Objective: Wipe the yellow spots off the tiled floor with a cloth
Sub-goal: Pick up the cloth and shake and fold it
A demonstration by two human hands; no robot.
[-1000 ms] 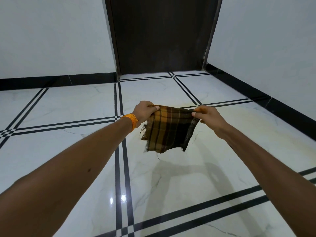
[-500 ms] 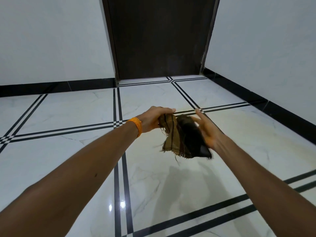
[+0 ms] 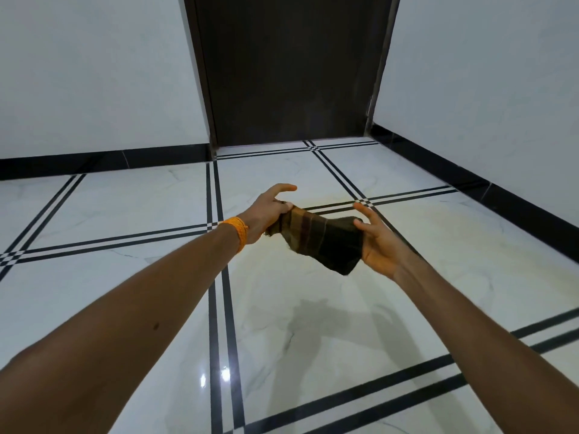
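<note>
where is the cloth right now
In the head view the cloth is held up at centre frame, above the floor: the left hand grips its left end and its right end rests against the open right hand.

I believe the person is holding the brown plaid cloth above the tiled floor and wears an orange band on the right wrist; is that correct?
Not quite: the orange band is on the left wrist, not the right, as the head view shows. The rest stands: the brown plaid cloth is held above the tiled floor, gripped by the left hand.
</note>
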